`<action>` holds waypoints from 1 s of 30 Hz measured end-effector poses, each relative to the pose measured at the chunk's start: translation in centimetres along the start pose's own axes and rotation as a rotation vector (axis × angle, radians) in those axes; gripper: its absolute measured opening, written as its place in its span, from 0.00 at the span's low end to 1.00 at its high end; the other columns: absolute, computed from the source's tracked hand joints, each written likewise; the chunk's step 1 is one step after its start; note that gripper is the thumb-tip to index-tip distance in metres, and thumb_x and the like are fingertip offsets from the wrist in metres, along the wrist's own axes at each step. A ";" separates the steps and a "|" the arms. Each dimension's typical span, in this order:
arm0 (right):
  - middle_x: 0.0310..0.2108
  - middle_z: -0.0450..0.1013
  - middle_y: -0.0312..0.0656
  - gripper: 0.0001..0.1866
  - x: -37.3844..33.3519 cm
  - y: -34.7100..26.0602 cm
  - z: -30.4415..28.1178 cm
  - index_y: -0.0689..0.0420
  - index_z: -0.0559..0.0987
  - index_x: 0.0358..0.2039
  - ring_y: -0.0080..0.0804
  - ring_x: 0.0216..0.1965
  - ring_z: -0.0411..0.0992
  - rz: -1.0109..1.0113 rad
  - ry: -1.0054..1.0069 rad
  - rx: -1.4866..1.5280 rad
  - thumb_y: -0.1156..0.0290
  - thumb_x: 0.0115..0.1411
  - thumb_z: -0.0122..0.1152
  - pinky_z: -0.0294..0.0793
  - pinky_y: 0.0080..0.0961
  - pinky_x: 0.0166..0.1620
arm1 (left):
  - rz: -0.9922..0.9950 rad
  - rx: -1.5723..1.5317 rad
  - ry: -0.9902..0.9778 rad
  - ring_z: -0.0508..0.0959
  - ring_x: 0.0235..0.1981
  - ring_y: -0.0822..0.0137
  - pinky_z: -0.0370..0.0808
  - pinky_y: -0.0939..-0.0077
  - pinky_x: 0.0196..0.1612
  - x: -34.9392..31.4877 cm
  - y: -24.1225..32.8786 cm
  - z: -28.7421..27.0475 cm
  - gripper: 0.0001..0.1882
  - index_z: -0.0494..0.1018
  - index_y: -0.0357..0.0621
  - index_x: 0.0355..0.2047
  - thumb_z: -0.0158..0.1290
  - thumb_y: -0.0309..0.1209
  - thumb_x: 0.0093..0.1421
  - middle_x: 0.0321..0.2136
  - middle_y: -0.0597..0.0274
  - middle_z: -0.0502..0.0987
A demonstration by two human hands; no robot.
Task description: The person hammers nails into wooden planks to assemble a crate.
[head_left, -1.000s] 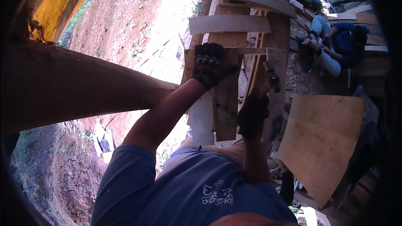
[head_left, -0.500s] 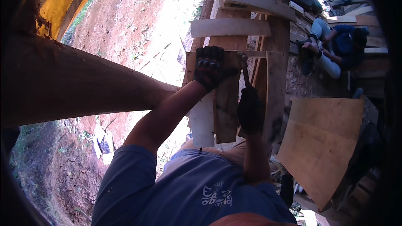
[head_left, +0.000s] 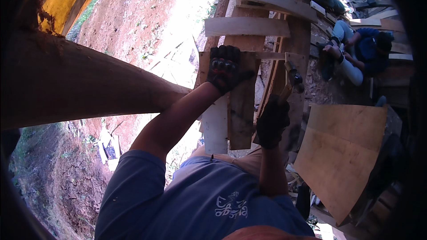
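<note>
Swung rightward, the hammer (head_left: 293,78) tilts up from the closed right hand (head_left: 272,124), lying right of the left hand (head_left: 224,69), which rests thumb-out, grip unclear, on the far end of a lengthwise board (head_left: 241,118).

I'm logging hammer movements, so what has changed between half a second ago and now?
The hammer has swung to the right: its head was by the top edge of the boards, near the left hand, and now shows over the plank further right. The right hand shifted slightly right with it. Nothing was let go. The left hand stays on the boards.
</note>
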State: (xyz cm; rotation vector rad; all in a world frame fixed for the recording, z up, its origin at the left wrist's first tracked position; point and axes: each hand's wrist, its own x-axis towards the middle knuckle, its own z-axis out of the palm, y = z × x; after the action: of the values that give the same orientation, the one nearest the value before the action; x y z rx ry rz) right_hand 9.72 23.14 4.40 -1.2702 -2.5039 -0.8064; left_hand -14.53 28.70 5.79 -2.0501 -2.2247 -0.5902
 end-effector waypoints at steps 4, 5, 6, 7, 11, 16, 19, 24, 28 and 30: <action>0.47 0.78 0.50 0.11 -1.4 -1.2 4.0 0.60 0.79 0.52 0.46 0.46 0.82 -0.141 -0.037 -0.225 0.67 0.77 0.56 0.80 0.39 0.39 | -0.018 -0.027 -0.047 0.77 0.52 0.50 0.70 0.54 0.60 0.8 0.7 -0.4 0.39 0.75 0.44 0.48 0.69 0.64 0.52 0.44 0.52 0.78; 0.47 0.78 0.50 0.12 -1.0 -1.2 4.3 0.59 0.79 0.53 0.46 0.45 0.82 -0.131 -0.070 -0.142 0.66 0.77 0.56 0.80 0.41 0.39 | -0.027 -0.030 -0.056 0.77 0.52 0.51 0.70 0.54 0.60 0.9 0.5 -0.5 0.39 0.75 0.44 0.48 0.69 0.64 0.52 0.44 0.52 0.78; 0.46 0.77 0.49 0.12 -0.8 -1.0 4.3 0.59 0.79 0.53 0.46 0.44 0.81 -0.109 -0.063 -0.069 0.66 0.77 0.56 0.80 0.42 0.39 | -0.019 -0.019 -0.051 0.77 0.52 0.51 0.70 0.54 0.60 0.9 0.4 -0.6 0.39 0.75 0.44 0.47 0.69 0.64 0.52 0.44 0.52 0.78; 0.46 0.77 0.49 0.12 -0.6 -0.8 4.1 0.59 0.78 0.54 0.45 0.43 0.81 -0.081 -0.055 0.001 0.65 0.78 0.55 0.80 0.44 0.39 | -0.011 -0.009 -0.045 0.77 0.52 0.51 0.70 0.54 0.60 1.0 0.2 -0.7 0.38 0.75 0.44 0.47 0.69 0.64 0.53 0.44 0.52 0.78; 0.42 0.75 0.46 0.12 0.3 -0.1 0.1 0.59 0.78 0.53 0.43 0.40 0.80 0.143 -0.026 0.364 0.66 0.79 0.51 0.78 0.45 0.37 | 0.001 0.016 -0.007 0.77 0.51 0.50 0.70 0.54 0.60 0.3 0.0 -0.2 0.38 0.75 0.43 0.47 0.67 0.66 0.54 0.43 0.52 0.78; 0.41 0.75 0.49 0.09 0.3 -1.3 2.1 0.60 0.77 0.48 0.46 0.41 0.80 -0.134 -0.135 -0.290 0.70 0.78 0.51 0.79 0.47 0.38 | 0.001 0.011 -0.096 0.77 0.51 0.50 0.70 0.54 0.60 0.6 0.0 0.5 0.40 0.75 0.42 0.49 0.65 0.67 0.55 0.45 0.51 0.78; 0.42 0.76 0.48 0.07 -0.4 -0.3 0.3 0.58 0.78 0.48 0.44 0.44 0.80 -0.234 -0.012 -0.630 0.71 0.74 0.55 0.79 0.45 0.41 | -0.013 0.006 -0.069 0.78 0.52 0.50 0.70 0.53 0.61 -0.1 -0.4 0.4 0.41 0.75 0.42 0.50 0.65 0.68 0.55 0.46 0.50 0.78; 0.42 0.77 0.46 0.08 -1.6 -0.3 -1.0 0.56 0.80 0.48 0.44 0.47 0.79 0.062 -0.118 0.227 0.71 0.72 0.59 0.78 0.41 0.47 | -0.040 0.005 -0.079 0.78 0.54 0.48 0.71 0.52 0.62 0.5 0.8 -0.8 0.42 0.76 0.41 0.51 0.67 0.66 0.53 0.48 0.49 0.79; 0.41 0.77 0.46 0.07 -6.0 -1.7 0.7 0.56 0.81 0.47 0.45 0.45 0.79 0.342 -0.206 0.697 0.69 0.73 0.62 0.78 0.38 0.49 | -0.042 -0.061 -0.241 0.79 0.56 0.48 0.72 0.51 0.61 1.7 1.2 -1.0 0.42 0.77 0.40 0.53 0.68 0.64 0.53 0.50 0.48 0.80; 0.40 0.77 0.46 0.08 -7.7 -4.0 1.2 0.56 0.81 0.47 0.45 0.43 0.79 0.721 -0.230 1.213 0.68 0.73 0.64 0.77 0.37 0.48 | -0.047 -0.044 -0.259 0.79 0.57 0.48 0.72 0.50 0.62 1.3 0.3 -1.0 0.42 0.77 0.39 0.54 0.67 0.64 0.54 0.51 0.48 0.81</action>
State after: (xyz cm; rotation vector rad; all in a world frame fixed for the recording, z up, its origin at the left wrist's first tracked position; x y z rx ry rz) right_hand 11.19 16.74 -1.37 -1.5099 -1.7430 0.9142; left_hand -14.57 29.57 7.21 -2.2160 -2.4233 -0.3994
